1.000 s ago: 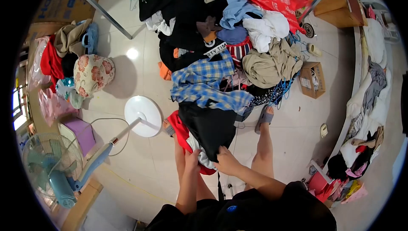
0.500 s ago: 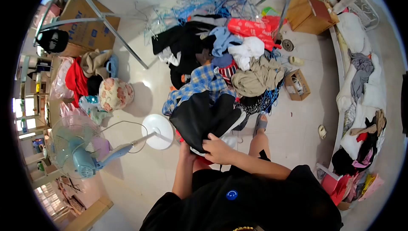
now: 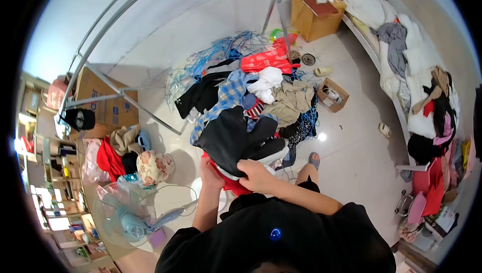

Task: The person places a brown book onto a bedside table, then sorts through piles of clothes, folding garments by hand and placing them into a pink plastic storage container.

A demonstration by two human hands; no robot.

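A smooth black garment (image 3: 223, 135) with a pale edge lies draped over the near side of a clothes pile, and its exact kind is unclear. My right hand (image 3: 255, 175) grips its near edge, fingers closed on the fabric. At the garment's left near corner is my left hand (image 3: 213, 176), closed on the cloth with its fingertips partly hidden. Red cloth (image 3: 233, 185) shows between and below my hands. Just beyond are a blue-and-yellow plaid shirt (image 3: 226, 95), beige clothing (image 3: 289, 103) and a white garment (image 3: 268, 83).
Blue wire hangers (image 3: 216, 54) tangle behind the pile, beside a red bag (image 3: 266, 62). A standing fan (image 3: 134, 225) is at left, near a floral round cushion (image 3: 154, 166). Metal rack poles (image 3: 133, 100) rise from the floor. A small open box (image 3: 332, 96) and a bed (image 3: 371, 47) stand at right.
My view has shifted and turned, so the pile, fan and bed appear in different places. Both hands keep hold of the black garment, and more red cloth shows beneath it.
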